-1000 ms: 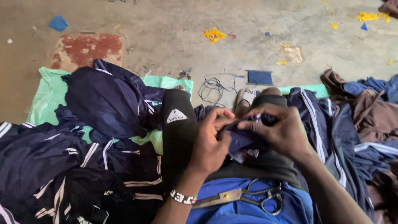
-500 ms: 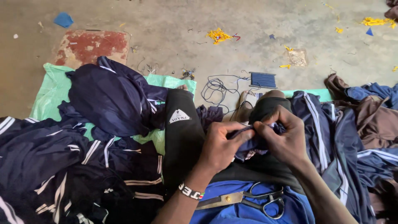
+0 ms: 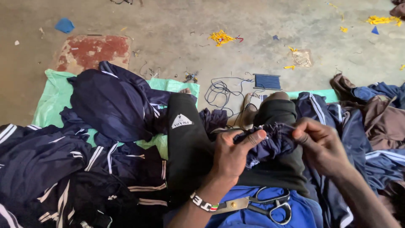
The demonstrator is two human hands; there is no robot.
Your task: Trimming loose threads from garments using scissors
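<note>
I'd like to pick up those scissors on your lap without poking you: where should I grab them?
Probably by the dark looped handles, coming from the right hand's side. The scissors lie flat and closed on the blue cloth, handles pointing right, the brass-coloured blades pointing left under the left hand's wrist, so that end is crowded.

1. Soft, even daylight; the grey concrete floor point(image 3: 177, 25) looks bright, without glare.
2. Shadows stay faint and diffuse.
3. Focus is sharp; dark navy striped garments point(image 3: 50, 160) lose detail.
4. Slight wide-angle bending at edges.
</note>
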